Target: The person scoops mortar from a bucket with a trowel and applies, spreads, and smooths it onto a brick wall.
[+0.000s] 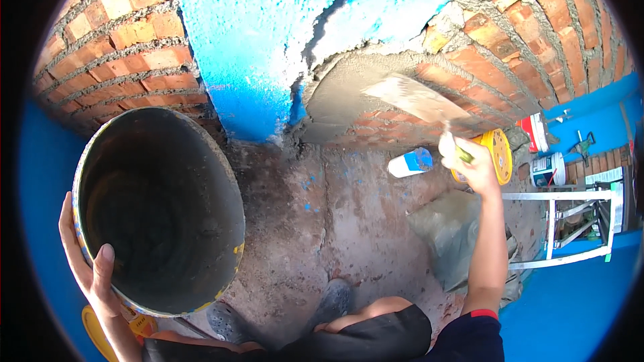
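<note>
Right hand [473, 166] at 3 o'clock: fingers wrapped round the handle of the trowel [416, 98], pressed together as far as shows; the exact thumb position I cannot tell. Blade reaches toward 1–2 o'clock, over the edge of the wet-looking mortar [335, 97], beside bare brick [463, 70]. Left hand [94, 278] at 8 o'clock: pinches the rim of the large bucket [201, 214], thumb inside, other fingers outside. Bucket at 9 o'clock, mouth turned to viewer; contents too dark to judge.

Judgement on technique: hold blade at a shallow tilt, leading edge slightly raised; press evenly, one long stroke from mortar onto brick. Work mortar well into the ragged edge of the blue plaster [248, 40] at 11 o'clock, where gaps seem likeliest. Steady the bucket; a one-handed rim pinch could slip.
</note>
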`<state>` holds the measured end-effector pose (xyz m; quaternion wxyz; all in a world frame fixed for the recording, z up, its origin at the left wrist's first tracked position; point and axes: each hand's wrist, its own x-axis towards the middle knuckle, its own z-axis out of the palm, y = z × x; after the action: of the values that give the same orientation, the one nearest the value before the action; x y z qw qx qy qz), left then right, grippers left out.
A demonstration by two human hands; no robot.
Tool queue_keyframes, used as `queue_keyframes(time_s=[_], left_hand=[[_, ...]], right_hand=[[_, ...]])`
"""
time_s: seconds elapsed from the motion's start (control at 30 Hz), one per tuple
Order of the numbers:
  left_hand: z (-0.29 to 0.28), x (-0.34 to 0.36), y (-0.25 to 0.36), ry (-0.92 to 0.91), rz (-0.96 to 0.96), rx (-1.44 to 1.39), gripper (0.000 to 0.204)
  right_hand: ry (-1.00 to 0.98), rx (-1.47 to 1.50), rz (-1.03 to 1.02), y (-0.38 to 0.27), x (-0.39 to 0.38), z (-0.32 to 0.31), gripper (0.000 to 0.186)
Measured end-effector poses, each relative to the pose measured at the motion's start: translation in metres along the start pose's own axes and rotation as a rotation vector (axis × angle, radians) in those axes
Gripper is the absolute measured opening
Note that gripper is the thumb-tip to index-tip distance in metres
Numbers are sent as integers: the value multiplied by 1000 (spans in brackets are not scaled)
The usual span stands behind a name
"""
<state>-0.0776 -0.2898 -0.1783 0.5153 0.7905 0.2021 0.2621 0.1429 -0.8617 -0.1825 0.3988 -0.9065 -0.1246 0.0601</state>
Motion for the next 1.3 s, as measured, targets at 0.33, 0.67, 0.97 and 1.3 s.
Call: queue_keyframes(time_s=[0.33, 0.67, 0.97, 1.3], left_hand=[[-21, 0, -2, 36, -2, 21, 91], [15, -2, 30, -34, -81, -38, 95], [15, -8, 22, -332, 59, 87, 96], [18, -11, 16, -381, 107, 114, 96]], right_hand=[[147, -125, 208, 58, -33, -49, 36], [-221, -9, -161, -88, -50, 116, 24], [-564, -493, -663, -187, 50, 341, 20], [-1772, -199, -144, -176, 61, 498, 13]])
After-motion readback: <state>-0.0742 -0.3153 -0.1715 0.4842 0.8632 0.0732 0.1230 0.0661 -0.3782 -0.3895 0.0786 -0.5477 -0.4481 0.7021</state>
